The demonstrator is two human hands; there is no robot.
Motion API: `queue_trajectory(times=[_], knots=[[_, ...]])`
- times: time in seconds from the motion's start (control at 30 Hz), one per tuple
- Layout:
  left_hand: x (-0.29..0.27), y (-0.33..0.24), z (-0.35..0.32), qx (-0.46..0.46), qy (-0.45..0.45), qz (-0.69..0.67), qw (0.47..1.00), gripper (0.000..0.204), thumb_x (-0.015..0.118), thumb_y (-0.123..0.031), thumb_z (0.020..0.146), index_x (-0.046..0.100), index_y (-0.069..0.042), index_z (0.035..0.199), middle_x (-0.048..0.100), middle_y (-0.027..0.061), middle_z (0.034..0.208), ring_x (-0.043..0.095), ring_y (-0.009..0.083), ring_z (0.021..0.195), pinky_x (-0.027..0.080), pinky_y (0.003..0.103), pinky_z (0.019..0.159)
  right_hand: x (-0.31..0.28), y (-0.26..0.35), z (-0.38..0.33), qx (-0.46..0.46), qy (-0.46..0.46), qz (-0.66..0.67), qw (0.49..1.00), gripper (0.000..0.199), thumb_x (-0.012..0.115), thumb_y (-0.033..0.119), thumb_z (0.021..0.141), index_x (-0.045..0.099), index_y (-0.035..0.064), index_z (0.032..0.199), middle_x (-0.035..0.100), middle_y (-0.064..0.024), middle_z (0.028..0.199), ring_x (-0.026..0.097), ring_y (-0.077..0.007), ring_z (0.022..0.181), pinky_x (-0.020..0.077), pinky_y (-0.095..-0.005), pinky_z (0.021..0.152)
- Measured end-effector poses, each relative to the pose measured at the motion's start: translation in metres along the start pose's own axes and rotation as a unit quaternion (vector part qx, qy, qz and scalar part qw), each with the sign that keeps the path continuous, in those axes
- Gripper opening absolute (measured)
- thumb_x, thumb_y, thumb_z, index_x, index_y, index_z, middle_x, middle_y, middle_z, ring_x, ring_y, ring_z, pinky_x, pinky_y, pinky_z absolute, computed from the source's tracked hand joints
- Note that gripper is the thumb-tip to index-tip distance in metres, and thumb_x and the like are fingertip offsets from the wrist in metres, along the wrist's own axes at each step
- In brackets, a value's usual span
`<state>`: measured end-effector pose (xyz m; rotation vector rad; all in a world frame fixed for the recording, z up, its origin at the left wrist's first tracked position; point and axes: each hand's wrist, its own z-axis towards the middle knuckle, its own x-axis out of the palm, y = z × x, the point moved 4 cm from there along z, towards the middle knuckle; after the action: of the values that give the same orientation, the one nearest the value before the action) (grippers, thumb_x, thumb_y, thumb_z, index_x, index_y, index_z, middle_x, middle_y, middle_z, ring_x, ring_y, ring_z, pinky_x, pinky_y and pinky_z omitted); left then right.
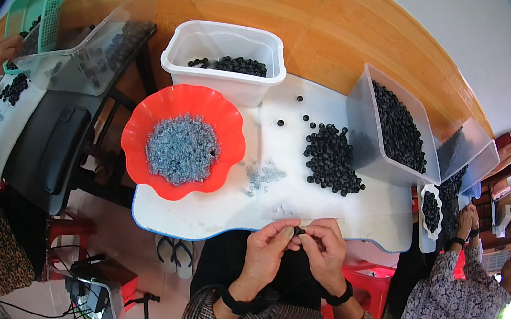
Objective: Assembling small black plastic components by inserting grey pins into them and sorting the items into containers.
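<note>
A red scalloped bowl point(135, 140) of small grey bits sits at the left of the white counter point(210, 208). Far of it stands a white tub point(245, 89) with a few black beads. A clear bin point(363, 138) of black beads stands at the right. Sandals point(176, 254) lie on the floor under the counter's near edge. A green basket point(47, 22) rests far left.
</note>
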<state>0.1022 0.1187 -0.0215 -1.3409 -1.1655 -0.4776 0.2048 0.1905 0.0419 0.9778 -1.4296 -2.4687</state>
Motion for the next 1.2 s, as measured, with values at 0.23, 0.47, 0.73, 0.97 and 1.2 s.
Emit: queue_trajectory(times=[0.23, 0.47, 0.73, 0.97, 1.2], knots=[[0.002, -0.003, -0.005, 0.02, -0.033, 0.07, 0.997, 0.022, 0.055, -0.003, 0.098, 0.064, 0.005, 0.116, 0.068, 0.01, 0.097, 0.064, 0.0133, 0.079, 0.056, 0.025, 0.074, 0.0, 0.0, -0.001, -0.022, 0.011, -0.017, 1.0, 0.017, 0.072, 0.0, 0.083, 0.065, -0.0006, 0.099, 0.059, -0.011, 0.095, 0.063, -0.0164, 0.074, 0.0522, -0.0267, 0.063], [0.003, -0.007, -0.008, 0.044, -0.058, 0.136, 0.988, 0.023, 0.054, -0.004, 0.099, 0.063, 0.006, 0.117, 0.068, 0.0107, 0.102, 0.066, 0.0138, 0.085, 0.057, 0.026, 0.078, 0.002, 0.009, 0.003, -0.069, 0.003, -0.044, 0.997, 0.022, 0.076, -0.002, 0.078, 0.065, -0.0007, 0.097, 0.059, -0.0109, 0.093, 0.063, -0.0167, 0.073, 0.053, -0.0259, 0.059], [0.008, -0.01, -0.01, 0.075, -0.045, 0.118, 0.989, 0.02, 0.063, 0.001, 0.092, 0.065, 0.007, 0.111, 0.069, 0.01, 0.097, 0.066, 0.0128, 0.085, 0.056, 0.025, 0.078, 0.006, 0.014, 0.002, -0.1, 0.019, -0.087, 0.991, 0.023, 0.075, -0.006, 0.074, 0.062, -0.0012, 0.093, 0.058, -0.011, 0.091, 0.063, -0.0191, 0.068, 0.0537, -0.0278, 0.056], [0.003, -0.006, -0.009, 0.053, -0.067, 0.14, 0.987, 0.019, 0.068, 0.003, 0.087, 0.066, 0.006, 0.106, 0.069, 0.0089, 0.093, 0.065, 0.0119, 0.082, 0.055, 0.024, 0.077, 0.006, 0.01, -0.003, -0.089, 0.019, -0.092, 0.992, 0.024, 0.074, -0.005, 0.072, 0.061, -0.0009, 0.092, 0.057, -0.0111, 0.091, 0.063, -0.0199, 0.067, 0.0538, -0.0291, 0.057], [0.006, -0.005, -0.009, 0.031, -0.06, 0.173, 0.983, 0.021, 0.064, -0.003, 0.093, 0.065, 0.007, 0.11, 0.07, 0.0089, 0.093, 0.065, 0.0097, 0.08, 0.055, 0.022, 0.073, 0.002, 0.008, -0.005, -0.025, 0.026, -0.04, 0.999, 0.019, 0.073, -0.005, 0.078, 0.063, -0.0015, 0.094, 0.058, -0.0102, 0.095, 0.065, -0.0185, 0.072, 0.0552, -0.0277, 0.062]])
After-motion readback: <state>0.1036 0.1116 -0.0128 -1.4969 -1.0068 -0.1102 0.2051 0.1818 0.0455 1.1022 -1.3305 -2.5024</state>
